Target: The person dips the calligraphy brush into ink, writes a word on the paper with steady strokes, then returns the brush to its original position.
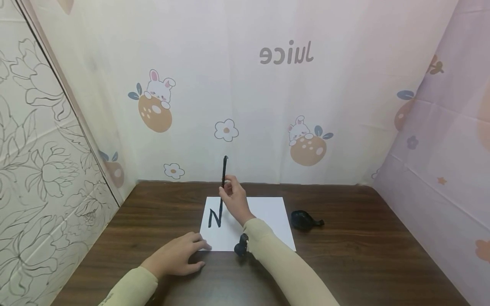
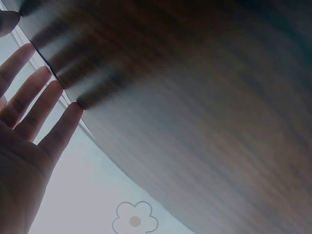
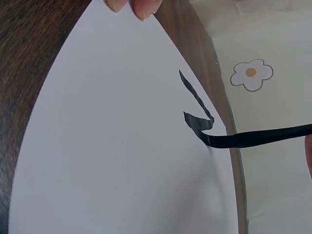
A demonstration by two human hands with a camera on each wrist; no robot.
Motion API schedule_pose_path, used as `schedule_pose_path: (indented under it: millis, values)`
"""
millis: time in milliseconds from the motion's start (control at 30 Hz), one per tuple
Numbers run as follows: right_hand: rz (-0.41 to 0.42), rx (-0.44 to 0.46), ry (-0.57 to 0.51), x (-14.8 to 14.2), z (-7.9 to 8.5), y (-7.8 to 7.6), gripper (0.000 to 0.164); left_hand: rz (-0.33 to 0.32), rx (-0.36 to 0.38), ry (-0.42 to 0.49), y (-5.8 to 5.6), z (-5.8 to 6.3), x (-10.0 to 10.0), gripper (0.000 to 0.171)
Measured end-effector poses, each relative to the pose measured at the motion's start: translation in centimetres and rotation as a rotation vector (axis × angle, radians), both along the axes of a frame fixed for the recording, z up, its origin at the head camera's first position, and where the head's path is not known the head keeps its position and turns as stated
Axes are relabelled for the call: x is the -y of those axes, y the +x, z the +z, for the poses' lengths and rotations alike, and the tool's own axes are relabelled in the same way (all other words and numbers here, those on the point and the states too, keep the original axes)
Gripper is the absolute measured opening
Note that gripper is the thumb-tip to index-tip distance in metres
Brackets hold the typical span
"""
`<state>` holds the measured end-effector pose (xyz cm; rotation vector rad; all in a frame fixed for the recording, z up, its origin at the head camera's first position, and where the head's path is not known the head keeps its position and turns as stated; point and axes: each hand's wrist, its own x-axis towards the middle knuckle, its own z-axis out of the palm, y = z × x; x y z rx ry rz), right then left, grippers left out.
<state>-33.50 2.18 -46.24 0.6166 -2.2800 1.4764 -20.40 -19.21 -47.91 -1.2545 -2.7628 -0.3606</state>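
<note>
My right hand (image 1: 235,197) pinches a black calligraphy brush (image 1: 224,170) between thumb and fingers, its handle close to upright. The bristles (image 3: 197,127) touch a white sheet of paper (image 1: 264,221), at the end of a black stroke. Painted on the paper's left part is a mark (image 1: 211,217) shaped like the letter N. My left hand (image 1: 178,255) lies at the near left corner of the sheet, with its fingertips on the paper. In the left wrist view its fingers (image 2: 61,129) are stretched out and spread, holding nothing.
Right of the paper, on the dark wooden table (image 1: 344,255), sits a glossy black rounded thing (image 1: 303,220) with a narrow neck. A patterned curtain (image 1: 249,93) hangs along the table's far edge, with more sheeting at both sides. A small black device (image 1: 241,246) is at my right wrist.
</note>
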Motion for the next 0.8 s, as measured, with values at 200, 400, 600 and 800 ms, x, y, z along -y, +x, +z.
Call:
schedule_pose_path:
  millis: [200, 400, 600, 800]
  values:
    - [0.003, 0.005, -0.018, 0.13, -0.01, 0.02, 0.035, -0.003, 0.011, 0.0, -0.01, 0.08, -0.04, 0.034]
    - [0.002, -0.011, -0.018, 0.18, -0.02, -0.07, 0.034, -0.001, 0.006, -0.002, -0.02, 0.11, -0.03, 0.034]
    - [-0.008, -0.023, -0.02, 0.15, -0.09, -0.18, 0.035, -0.007, -0.009, -0.002, 0.03, 0.1, -0.01, 0.034]
    - [-0.016, -0.025, -0.021, 0.17, -0.25, -0.24, 0.036, -0.006, -0.003, 0.0, 0.09, 0.18, -0.05, 0.034]
